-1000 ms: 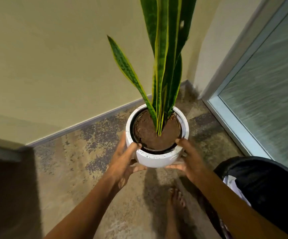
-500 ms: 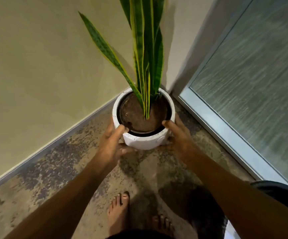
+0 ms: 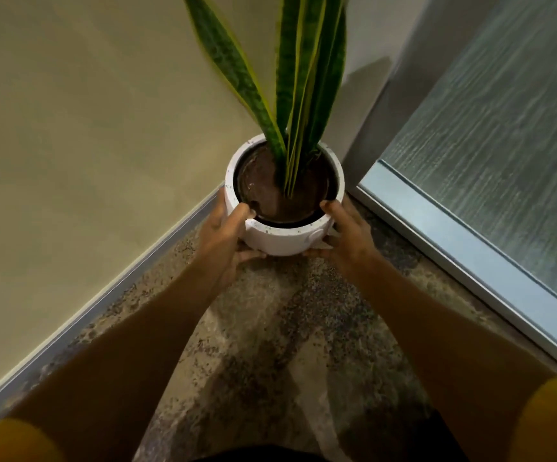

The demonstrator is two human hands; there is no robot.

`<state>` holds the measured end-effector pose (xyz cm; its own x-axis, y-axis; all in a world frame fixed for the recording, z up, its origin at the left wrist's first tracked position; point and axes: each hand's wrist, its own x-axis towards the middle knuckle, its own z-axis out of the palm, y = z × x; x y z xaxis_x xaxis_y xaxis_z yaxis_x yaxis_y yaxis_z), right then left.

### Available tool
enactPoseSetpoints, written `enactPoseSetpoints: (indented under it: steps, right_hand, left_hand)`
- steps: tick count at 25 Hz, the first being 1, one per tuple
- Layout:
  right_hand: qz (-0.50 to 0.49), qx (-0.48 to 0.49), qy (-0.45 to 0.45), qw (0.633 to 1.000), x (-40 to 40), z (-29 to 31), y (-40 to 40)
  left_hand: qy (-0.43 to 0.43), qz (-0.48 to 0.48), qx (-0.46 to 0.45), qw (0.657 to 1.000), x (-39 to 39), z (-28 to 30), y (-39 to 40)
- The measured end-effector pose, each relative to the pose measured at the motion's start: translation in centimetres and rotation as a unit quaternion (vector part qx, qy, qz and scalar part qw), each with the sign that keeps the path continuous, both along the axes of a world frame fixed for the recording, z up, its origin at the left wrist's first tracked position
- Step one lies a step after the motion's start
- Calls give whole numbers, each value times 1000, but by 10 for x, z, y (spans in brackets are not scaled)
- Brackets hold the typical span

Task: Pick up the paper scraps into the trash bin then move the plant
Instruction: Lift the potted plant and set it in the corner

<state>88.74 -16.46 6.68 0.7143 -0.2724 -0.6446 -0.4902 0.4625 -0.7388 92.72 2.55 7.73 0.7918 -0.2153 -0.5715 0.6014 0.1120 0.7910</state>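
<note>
Both hands, left [image 3: 225, 235] and right [image 3: 347, 233], clamp pot [image 3: 283, 235]; plant [image 3: 290, 78] carried closer to corner since earlier, placement near.

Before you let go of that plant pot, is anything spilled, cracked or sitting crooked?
Nothing stands out. The white pot looks upright and whole, gripped by the left hand and right hand near the corner. No soil shows on the floor. Whether the pot rests on the floor I cannot tell.

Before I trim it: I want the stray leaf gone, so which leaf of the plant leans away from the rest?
The leaf slanting toward the upper left, over the cream wall. The other leaves rise together, near upright, as one tight bunch from the white pot.
</note>
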Motion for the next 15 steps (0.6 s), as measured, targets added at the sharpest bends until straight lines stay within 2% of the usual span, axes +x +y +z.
enactPoseSetpoints:
  steps: [9, 15]
  right_hand:
    - [-17, -11, 11, 1000, 25, -6, -3]
    - [-11, -3, 22, 1000, 31, -5, -6]
  left_hand:
    - [32, 9, 9, 999, 33, -16, -9]
    - [18, 1, 9, 1000, 38, -10, -13]
